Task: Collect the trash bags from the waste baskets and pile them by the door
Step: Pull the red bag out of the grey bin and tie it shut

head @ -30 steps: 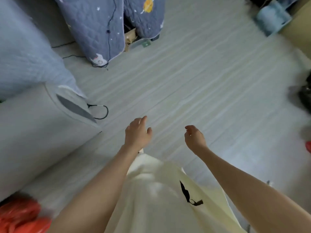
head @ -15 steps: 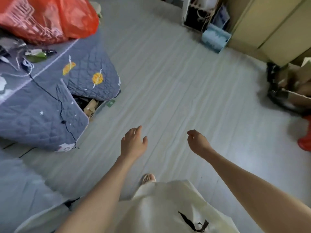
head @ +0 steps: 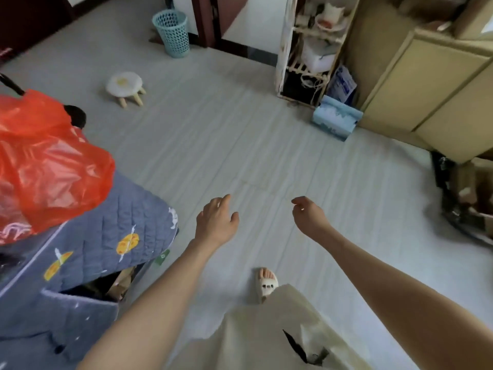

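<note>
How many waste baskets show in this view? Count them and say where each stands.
1. A teal mesh waste basket stands on the floor at the far side of the room, beside the doorway, beyond the small white stool. Others may be hidden behind the quilt-covered furniture or outside the picture.

waste basket [head: 172, 33]: teal plastic, mesh-pattern wall, tapered toward base
pose: upright on the floor, mouth up
location: 11 o'clock, far end of room, just beside the dark door frame [head: 206, 20]
contents: can't tell, interior too small to read; no liner edge visible over the rim
trash bag [head: 45, 161]: red-orange thin plastic, crumpled, bulging, glossy
location: 9 o'clock, resting on the quilted blue cover [head: 88, 252], well apart from the basket
bag mouth: can't tell if tied
</note>
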The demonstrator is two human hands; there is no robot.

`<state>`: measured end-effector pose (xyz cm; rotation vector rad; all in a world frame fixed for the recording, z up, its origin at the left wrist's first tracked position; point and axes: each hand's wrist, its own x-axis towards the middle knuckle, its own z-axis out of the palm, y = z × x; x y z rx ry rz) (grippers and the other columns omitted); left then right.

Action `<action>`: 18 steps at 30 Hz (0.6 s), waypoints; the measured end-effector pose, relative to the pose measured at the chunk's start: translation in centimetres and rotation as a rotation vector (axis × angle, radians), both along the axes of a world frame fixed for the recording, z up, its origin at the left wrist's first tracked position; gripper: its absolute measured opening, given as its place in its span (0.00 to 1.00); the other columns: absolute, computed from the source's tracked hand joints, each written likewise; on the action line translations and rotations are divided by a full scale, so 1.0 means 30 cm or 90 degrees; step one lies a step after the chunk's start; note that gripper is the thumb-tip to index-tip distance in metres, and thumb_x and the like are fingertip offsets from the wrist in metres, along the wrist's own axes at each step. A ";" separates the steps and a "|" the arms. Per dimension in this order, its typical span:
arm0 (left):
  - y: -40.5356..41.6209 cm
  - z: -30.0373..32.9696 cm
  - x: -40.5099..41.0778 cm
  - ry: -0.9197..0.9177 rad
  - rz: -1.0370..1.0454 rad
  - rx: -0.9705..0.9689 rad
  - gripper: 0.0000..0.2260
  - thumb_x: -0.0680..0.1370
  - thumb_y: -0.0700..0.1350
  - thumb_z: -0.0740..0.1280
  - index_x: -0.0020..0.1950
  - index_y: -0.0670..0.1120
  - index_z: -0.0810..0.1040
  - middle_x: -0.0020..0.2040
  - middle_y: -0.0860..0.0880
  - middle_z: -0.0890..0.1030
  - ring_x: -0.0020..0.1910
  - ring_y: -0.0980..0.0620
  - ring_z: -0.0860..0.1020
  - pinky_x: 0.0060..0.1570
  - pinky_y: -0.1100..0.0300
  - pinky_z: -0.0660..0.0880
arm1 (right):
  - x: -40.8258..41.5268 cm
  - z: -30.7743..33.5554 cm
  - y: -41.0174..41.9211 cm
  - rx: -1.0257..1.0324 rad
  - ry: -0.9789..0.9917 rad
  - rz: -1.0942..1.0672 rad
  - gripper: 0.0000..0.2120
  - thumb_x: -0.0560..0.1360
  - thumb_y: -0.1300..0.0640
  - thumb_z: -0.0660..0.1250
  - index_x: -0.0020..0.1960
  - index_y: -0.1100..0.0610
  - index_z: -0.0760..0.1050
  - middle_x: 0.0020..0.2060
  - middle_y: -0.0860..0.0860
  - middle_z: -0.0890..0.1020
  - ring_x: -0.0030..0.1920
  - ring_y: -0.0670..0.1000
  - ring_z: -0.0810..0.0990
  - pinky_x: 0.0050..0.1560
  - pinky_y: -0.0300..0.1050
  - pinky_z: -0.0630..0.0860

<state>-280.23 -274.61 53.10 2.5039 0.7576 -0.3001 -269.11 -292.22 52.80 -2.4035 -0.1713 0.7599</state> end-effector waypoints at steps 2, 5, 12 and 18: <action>0.117 0.044 0.164 -0.016 0.022 0.003 0.22 0.79 0.47 0.59 0.72 0.44 0.61 0.70 0.41 0.67 0.68 0.40 0.66 0.64 0.50 0.65 | 0.176 0.026 0.128 -0.010 0.003 0.014 0.19 0.77 0.60 0.51 0.66 0.56 0.69 0.59 0.58 0.77 0.45 0.53 0.72 0.50 0.46 0.72; 0.300 0.093 0.356 -0.048 0.055 0.031 0.23 0.79 0.47 0.59 0.72 0.43 0.61 0.70 0.42 0.68 0.68 0.41 0.66 0.64 0.50 0.65 | 0.390 0.060 0.334 0.002 0.007 0.059 0.19 0.77 0.60 0.51 0.66 0.56 0.69 0.54 0.56 0.77 0.45 0.53 0.73 0.49 0.46 0.73; 0.861 0.047 0.771 -0.048 0.152 0.046 0.24 0.79 0.50 0.59 0.73 0.45 0.60 0.72 0.43 0.65 0.70 0.43 0.64 0.66 0.50 0.64 | 0.854 0.067 0.928 0.031 -0.043 0.170 0.18 0.78 0.60 0.52 0.66 0.56 0.70 0.61 0.57 0.76 0.58 0.56 0.75 0.56 0.45 0.72; 1.455 0.063 1.131 -0.067 0.188 0.043 0.24 0.79 0.51 0.57 0.74 0.45 0.59 0.72 0.43 0.65 0.71 0.44 0.63 0.67 0.50 0.63 | 1.245 0.109 1.530 -0.001 -0.085 0.226 0.18 0.78 0.58 0.54 0.67 0.55 0.70 0.63 0.57 0.76 0.64 0.56 0.74 0.61 0.43 0.68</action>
